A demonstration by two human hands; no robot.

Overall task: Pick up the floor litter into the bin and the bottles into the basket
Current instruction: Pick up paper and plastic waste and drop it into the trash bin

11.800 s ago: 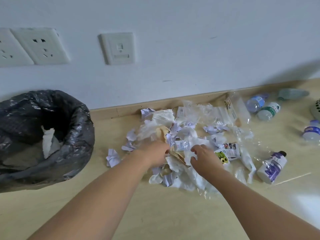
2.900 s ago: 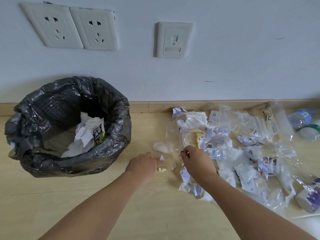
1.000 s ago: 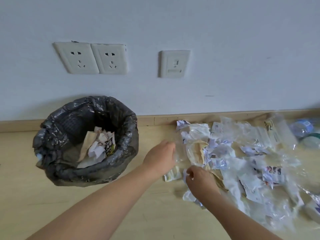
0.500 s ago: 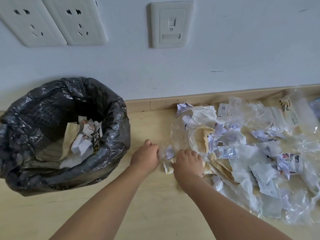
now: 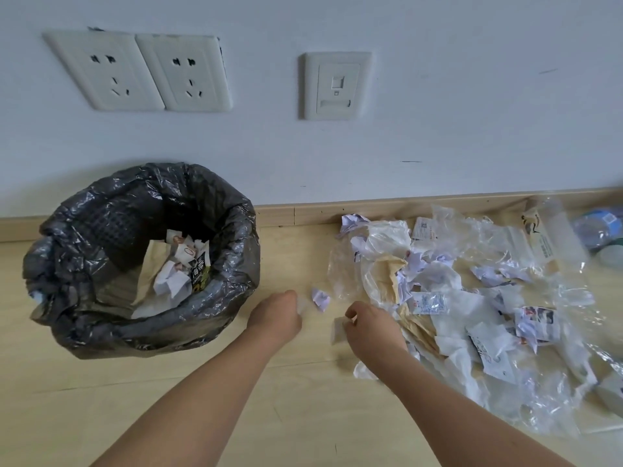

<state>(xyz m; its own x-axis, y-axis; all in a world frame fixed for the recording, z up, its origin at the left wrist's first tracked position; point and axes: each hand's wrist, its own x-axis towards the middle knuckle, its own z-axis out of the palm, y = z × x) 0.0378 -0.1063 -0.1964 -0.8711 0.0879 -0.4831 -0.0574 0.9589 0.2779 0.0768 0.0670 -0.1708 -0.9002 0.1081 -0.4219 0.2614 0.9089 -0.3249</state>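
The bin (image 5: 236, 284), lined with a black bag, stands at the left against the wall and holds crumpled paper and wrappers. A pile of litter (image 5: 448, 284) of clear plastic, white paper and brown paper covers the floor at the right. My left hand (image 5: 274, 318) is between bin and pile, fingers curled round a small pale scrap (image 5: 302, 304). My right hand (image 5: 371, 328) pinches a pale wrapper piece (image 5: 338, 331) at the pile's left edge. A small crumpled purple-white paper (image 5: 320, 298) lies on the floor between the hands. A blue-labelled bottle (image 5: 601, 227) shows at the far right.
The white wall carries two sockets (image 5: 141, 72) and a switch plate (image 5: 337, 85). A wooden skirting board (image 5: 303, 214) runs along the floor behind bin and pile. Light wooden floor (image 5: 202, 399) lies under my forearms.
Both hands have drawn back a little from the pile's left edge. My right hand now pinches a pale wrapper piece off the floor. The view has pulled back.
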